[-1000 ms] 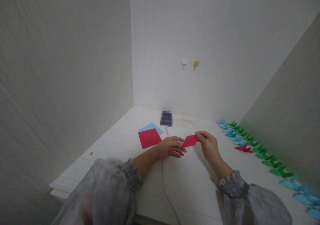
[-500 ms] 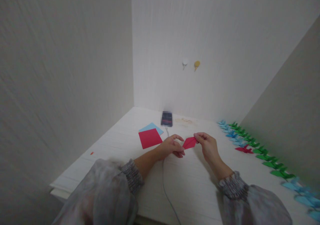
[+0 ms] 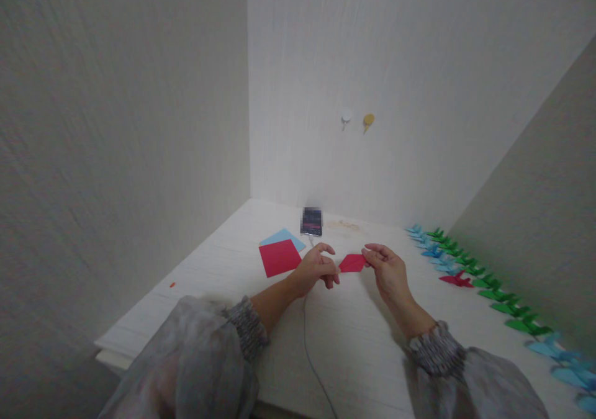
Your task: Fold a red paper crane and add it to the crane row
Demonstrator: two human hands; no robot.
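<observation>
On the counter (image 3: 354, 344), a row of paper birds (image 3: 484, 288) is lined up by the right wall, and a red sheet (image 3: 279, 257) is laid flat near the left hand (image 3: 314, 270). A small folded paper (image 3: 352, 263) is held between that hand and the right hand (image 3: 388, 270), pinched at each end by closed fingers.

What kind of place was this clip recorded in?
Probably a home paper-craft corner: a white table against bare walls, flat paper sheets, a row of folded paper figures, and a red folded piece.
</observation>
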